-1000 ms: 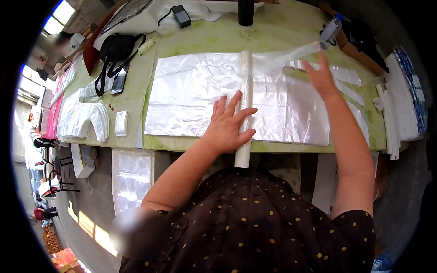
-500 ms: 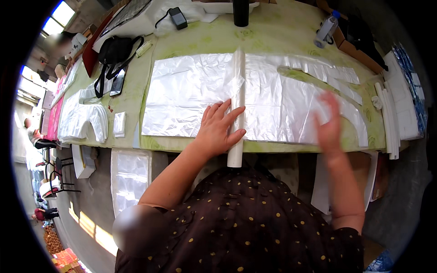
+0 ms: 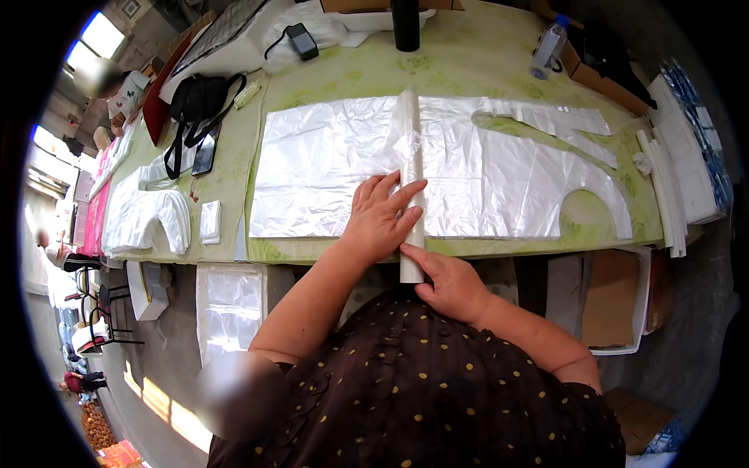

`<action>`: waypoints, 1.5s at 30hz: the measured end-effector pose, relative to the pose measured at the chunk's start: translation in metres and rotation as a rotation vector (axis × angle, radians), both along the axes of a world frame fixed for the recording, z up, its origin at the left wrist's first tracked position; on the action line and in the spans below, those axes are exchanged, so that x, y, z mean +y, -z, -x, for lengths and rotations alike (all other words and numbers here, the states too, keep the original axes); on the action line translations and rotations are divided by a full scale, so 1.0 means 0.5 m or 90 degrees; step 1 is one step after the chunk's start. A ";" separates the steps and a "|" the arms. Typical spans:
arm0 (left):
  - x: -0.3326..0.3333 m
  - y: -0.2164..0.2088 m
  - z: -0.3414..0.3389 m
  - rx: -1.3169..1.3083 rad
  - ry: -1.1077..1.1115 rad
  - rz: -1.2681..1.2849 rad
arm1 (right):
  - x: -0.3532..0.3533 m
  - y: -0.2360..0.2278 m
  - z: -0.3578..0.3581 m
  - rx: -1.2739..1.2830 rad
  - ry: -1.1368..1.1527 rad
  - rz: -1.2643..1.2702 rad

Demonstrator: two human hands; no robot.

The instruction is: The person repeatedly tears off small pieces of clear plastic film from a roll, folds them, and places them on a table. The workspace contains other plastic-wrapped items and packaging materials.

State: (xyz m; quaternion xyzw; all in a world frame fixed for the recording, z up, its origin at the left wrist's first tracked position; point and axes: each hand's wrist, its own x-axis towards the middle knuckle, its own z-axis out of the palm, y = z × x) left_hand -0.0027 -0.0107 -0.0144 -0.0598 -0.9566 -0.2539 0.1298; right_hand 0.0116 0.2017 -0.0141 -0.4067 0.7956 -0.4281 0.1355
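A shiny, thin plastic apron [image 3: 328,171] with curved cut-outs at its right end lies spread on the green patterned table. Across its middle, running away from me, lies a long white tube [image 3: 414,160], its near end jutting past the table edge. My left hand [image 3: 381,214] rests flat with fingers stretched out, on the apron and against the tube's left side. Close to my body, my right hand [image 3: 454,285] grips the tube's near end between thumb and forefinger; its other fingers are curled and partly hidden.
Left on the table [image 3: 328,74] are folded white plastic pieces [image 3: 144,214], a small packet [image 3: 211,221], a phone [image 3: 205,154] and a black bag [image 3: 197,97]. White tubes [image 3: 662,195] lie at the right edge. A black cup [image 3: 406,27] and bottle [image 3: 550,47] stand behind.
My right hand has come from above the apron's right part back to the tube's near end and taken hold of it. My left hand stays at the tube.
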 end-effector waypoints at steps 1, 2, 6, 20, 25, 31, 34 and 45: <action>0.000 0.001 -0.001 -0.001 0.002 -0.003 | 0.003 0.002 -0.002 0.011 -0.004 -0.017; -0.001 0.001 0.000 -0.003 0.003 -0.005 | 0.007 0.003 -0.004 0.023 -0.009 -0.035; 0.001 0.000 0.002 -0.013 0.004 -0.009 | 0.008 -0.021 -0.008 -0.015 -0.018 -0.076; -0.046 -0.005 -0.041 0.079 -0.079 -0.169 | -0.063 -0.038 0.100 0.275 -0.012 0.050; -0.113 -0.047 -0.037 0.227 -0.192 -0.218 | -0.111 -0.043 0.090 0.243 -0.013 0.028; -0.102 -0.099 0.030 0.062 0.193 -0.121 | -0.163 -0.033 0.085 0.189 -0.083 0.061; -0.095 -0.108 0.044 -0.144 0.210 0.021 | -0.141 -0.050 0.084 0.165 -0.126 0.062; -0.130 -0.098 -0.050 -0.075 -0.070 0.126 | 0.061 -0.024 0.026 0.149 -0.016 0.227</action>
